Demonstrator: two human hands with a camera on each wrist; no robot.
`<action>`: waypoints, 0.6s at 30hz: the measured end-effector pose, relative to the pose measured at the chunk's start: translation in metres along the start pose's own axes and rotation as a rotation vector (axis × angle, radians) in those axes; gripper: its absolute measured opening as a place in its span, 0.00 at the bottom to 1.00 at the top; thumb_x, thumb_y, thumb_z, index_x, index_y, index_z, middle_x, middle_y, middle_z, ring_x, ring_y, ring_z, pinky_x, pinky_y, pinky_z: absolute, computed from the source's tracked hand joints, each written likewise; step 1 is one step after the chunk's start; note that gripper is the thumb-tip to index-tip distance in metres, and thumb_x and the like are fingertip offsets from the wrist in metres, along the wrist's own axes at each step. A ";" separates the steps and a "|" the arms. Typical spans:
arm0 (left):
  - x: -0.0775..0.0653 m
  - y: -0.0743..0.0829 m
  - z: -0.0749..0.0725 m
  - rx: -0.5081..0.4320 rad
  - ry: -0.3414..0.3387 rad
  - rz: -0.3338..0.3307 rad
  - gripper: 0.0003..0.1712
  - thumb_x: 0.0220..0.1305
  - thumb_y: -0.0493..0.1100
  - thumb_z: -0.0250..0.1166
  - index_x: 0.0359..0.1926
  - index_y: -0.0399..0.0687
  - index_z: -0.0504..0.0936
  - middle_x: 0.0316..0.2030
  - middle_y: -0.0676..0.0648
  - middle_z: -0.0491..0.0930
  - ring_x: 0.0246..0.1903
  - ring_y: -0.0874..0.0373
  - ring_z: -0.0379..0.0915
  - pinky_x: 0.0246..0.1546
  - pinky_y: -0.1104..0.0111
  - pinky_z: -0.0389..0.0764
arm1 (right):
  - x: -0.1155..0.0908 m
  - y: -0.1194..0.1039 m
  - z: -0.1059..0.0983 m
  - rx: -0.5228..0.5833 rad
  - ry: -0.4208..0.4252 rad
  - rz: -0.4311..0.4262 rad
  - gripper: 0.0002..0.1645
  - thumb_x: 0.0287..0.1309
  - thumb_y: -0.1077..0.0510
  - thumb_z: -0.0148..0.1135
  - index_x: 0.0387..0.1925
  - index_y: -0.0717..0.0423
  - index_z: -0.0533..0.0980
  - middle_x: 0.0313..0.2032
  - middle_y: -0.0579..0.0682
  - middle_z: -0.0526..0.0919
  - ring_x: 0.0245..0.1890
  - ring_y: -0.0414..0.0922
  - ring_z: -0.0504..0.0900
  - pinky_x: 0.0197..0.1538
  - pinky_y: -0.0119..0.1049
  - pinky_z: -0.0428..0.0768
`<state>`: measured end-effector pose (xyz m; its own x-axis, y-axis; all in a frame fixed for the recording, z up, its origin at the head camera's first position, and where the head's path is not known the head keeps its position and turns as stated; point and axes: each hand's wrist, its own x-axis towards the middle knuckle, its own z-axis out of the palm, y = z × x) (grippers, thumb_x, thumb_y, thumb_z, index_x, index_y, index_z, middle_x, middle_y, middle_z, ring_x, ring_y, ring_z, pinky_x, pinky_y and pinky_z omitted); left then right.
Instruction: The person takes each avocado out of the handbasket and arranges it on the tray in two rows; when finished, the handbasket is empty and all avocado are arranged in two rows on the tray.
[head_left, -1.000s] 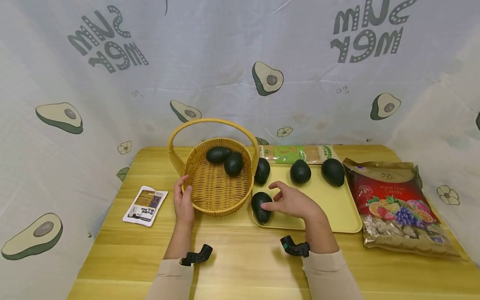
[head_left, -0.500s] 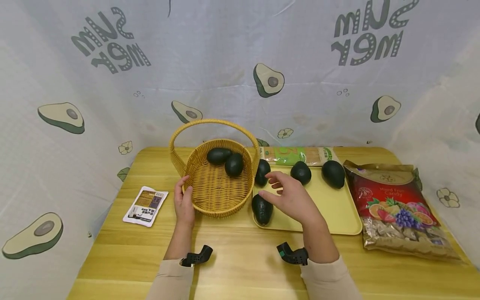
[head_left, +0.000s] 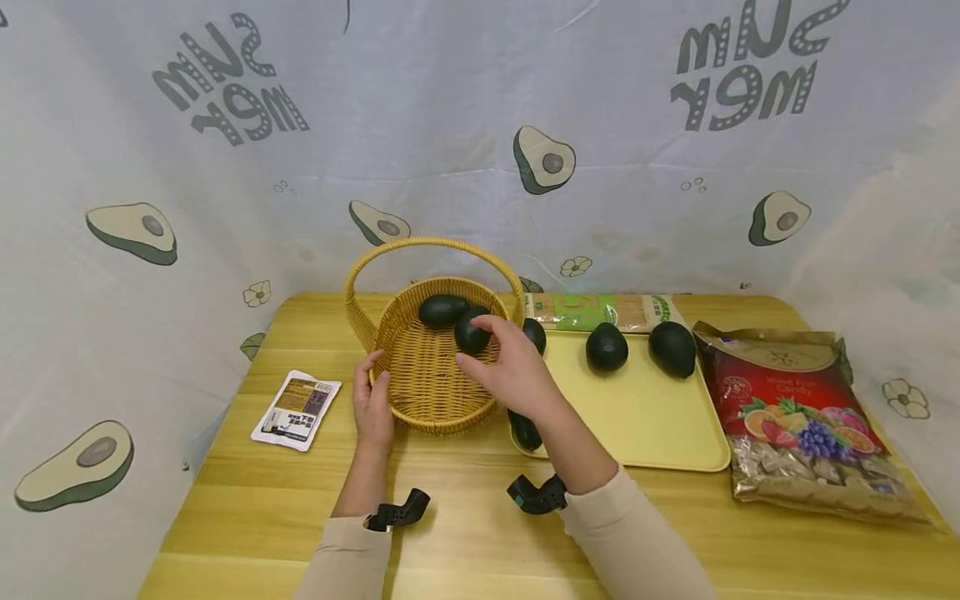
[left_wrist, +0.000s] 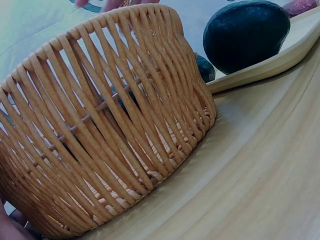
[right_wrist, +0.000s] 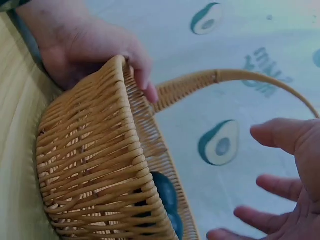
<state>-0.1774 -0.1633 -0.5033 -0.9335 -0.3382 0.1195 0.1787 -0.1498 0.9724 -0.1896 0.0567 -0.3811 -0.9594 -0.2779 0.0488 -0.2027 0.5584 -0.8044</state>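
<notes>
My left hand point(head_left: 372, 408) grips the left rim of a yellow wicker basket point(head_left: 431, 400) with a tall arched handle. In the right wrist view its fingers hook over the basket's edge. Two dark green avocados point(head_left: 442, 311) lie inside toward the back. Over the basket's right side hovers my right hand point(head_left: 513, 371), fingers spread, nothing in it. In the head view its fingertips overlap the right-hand avocado point(head_left: 471, 340) of the two. A further avocado point(head_left: 525, 431) at the tray's front left corner is partly hidden behind my right hand.
A yellow tray point(head_left: 637, 425) beside the basket bears several avocados, two point(head_left: 606, 347) along its back. Behind it lies a flat noodle-like packet point(head_left: 600, 312). A large bag of mixed fruit candy point(head_left: 802, 417) stands at the right, a small white pouch point(head_left: 296, 411) at the left.
My right hand has left the avocado at the tray's front left corner and moved left, empty, over the basket. My left hand has stayed at the basket's rim.
</notes>
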 end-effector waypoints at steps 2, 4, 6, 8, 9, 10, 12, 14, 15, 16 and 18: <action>0.001 0.000 0.000 0.007 0.005 -0.004 0.22 0.77 0.37 0.46 0.67 0.36 0.66 0.77 0.43 0.56 0.80 0.48 0.41 0.77 0.49 0.47 | 0.014 -0.002 0.005 0.021 -0.021 0.050 0.40 0.65 0.40 0.65 0.72 0.49 0.66 0.72 0.56 0.69 0.72 0.59 0.68 0.67 0.61 0.70; 0.001 0.000 -0.001 0.008 0.008 -0.011 0.22 0.77 0.37 0.46 0.68 0.35 0.65 0.76 0.43 0.57 0.79 0.48 0.43 0.76 0.51 0.50 | 0.028 -0.003 0.009 0.036 -0.051 0.100 0.43 0.66 0.39 0.64 0.75 0.50 0.63 0.75 0.57 0.65 0.74 0.60 0.64 0.69 0.63 0.68; 0.001 -0.001 -0.002 0.009 0.010 -0.013 0.22 0.77 0.37 0.46 0.68 0.35 0.65 0.76 0.43 0.57 0.78 0.49 0.45 0.74 0.54 0.53 | 0.041 -0.003 0.014 0.038 -0.080 0.146 0.47 0.65 0.38 0.63 0.77 0.51 0.59 0.77 0.59 0.59 0.75 0.61 0.62 0.70 0.63 0.67; 0.001 0.000 -0.002 0.005 0.013 -0.016 0.22 0.77 0.36 0.46 0.68 0.35 0.66 0.76 0.44 0.58 0.78 0.50 0.46 0.74 0.56 0.54 | 0.052 0.000 0.019 0.030 -0.104 0.190 0.50 0.65 0.37 0.63 0.80 0.50 0.54 0.79 0.60 0.52 0.75 0.63 0.62 0.70 0.62 0.68; 0.001 0.000 -0.002 -0.001 0.015 -0.015 0.22 0.77 0.36 0.46 0.68 0.35 0.66 0.76 0.43 0.58 0.78 0.50 0.47 0.73 0.56 0.55 | 0.056 0.001 0.022 0.022 -0.113 0.208 0.52 0.65 0.37 0.63 0.80 0.50 0.52 0.80 0.61 0.47 0.75 0.64 0.61 0.69 0.62 0.69; 0.000 0.000 -0.002 -0.005 0.015 -0.014 0.22 0.77 0.35 0.46 0.67 0.35 0.66 0.76 0.43 0.58 0.78 0.50 0.47 0.73 0.56 0.54 | 0.060 0.003 0.024 0.012 -0.120 0.223 0.53 0.66 0.37 0.63 0.81 0.50 0.50 0.81 0.61 0.43 0.75 0.65 0.62 0.68 0.62 0.70; 0.000 0.001 -0.001 -0.009 0.015 -0.012 0.22 0.76 0.35 0.46 0.67 0.34 0.66 0.75 0.43 0.59 0.78 0.51 0.47 0.74 0.57 0.54 | 0.066 0.007 0.028 0.002 -0.128 0.252 0.55 0.66 0.38 0.63 0.82 0.48 0.46 0.81 0.61 0.36 0.73 0.67 0.64 0.66 0.62 0.72; 0.000 0.002 -0.001 -0.012 0.016 -0.008 0.22 0.76 0.34 0.46 0.67 0.33 0.65 0.75 0.43 0.60 0.78 0.51 0.47 0.73 0.60 0.54 | 0.071 0.010 0.030 -0.004 -0.136 0.274 0.56 0.66 0.37 0.63 0.82 0.46 0.44 0.81 0.62 0.33 0.73 0.68 0.64 0.65 0.62 0.72; 0.000 0.002 0.000 -0.016 0.015 -0.004 0.22 0.76 0.34 0.46 0.67 0.33 0.65 0.75 0.42 0.60 0.77 0.51 0.48 0.72 0.61 0.56 | 0.072 0.012 0.031 -0.002 -0.142 0.284 0.56 0.66 0.37 0.63 0.82 0.46 0.43 0.81 0.63 0.33 0.73 0.69 0.63 0.66 0.63 0.72; 0.000 0.002 0.000 -0.014 0.014 -0.004 0.22 0.76 0.34 0.46 0.68 0.33 0.66 0.75 0.42 0.60 0.77 0.51 0.49 0.71 0.64 0.57 | 0.073 0.013 0.032 0.002 -0.149 0.295 0.56 0.66 0.37 0.62 0.82 0.46 0.43 0.81 0.63 0.34 0.74 0.69 0.62 0.66 0.64 0.71; 0.000 0.003 0.001 -0.011 0.013 -0.006 0.22 0.76 0.35 0.46 0.68 0.33 0.66 0.74 0.42 0.61 0.76 0.51 0.50 0.68 0.68 0.60 | 0.074 0.015 0.032 0.002 -0.167 0.311 0.55 0.66 0.37 0.62 0.82 0.46 0.45 0.81 0.64 0.35 0.76 0.69 0.57 0.68 0.64 0.68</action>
<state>-0.1772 -0.1625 -0.5002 -0.9302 -0.3497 0.1112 0.1770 -0.1622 0.9707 -0.2574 0.0190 -0.4087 -0.9297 -0.2190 -0.2961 0.0947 0.6349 -0.7668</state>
